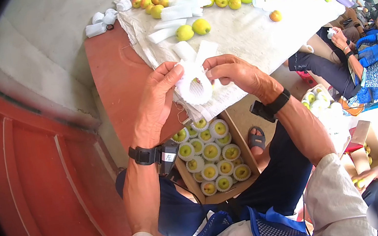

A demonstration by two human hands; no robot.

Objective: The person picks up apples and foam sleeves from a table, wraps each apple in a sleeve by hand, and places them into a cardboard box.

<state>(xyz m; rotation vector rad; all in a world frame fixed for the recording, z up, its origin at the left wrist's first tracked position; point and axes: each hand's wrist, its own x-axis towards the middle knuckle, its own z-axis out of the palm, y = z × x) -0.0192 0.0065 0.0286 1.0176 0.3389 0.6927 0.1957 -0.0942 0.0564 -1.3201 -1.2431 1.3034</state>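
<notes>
- While our left hand and right hand pinch it open, the foam net sleeve looks empty.
- Sleeved fruits nearly fill our cardboard box.
- Bare fruits crowd the table.

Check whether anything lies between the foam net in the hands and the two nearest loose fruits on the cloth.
The left hand and right hand both hold the foam net. Between it and the two fruits, two loose foam sleeves lie flat on the cloth; nothing else visible.
</notes>
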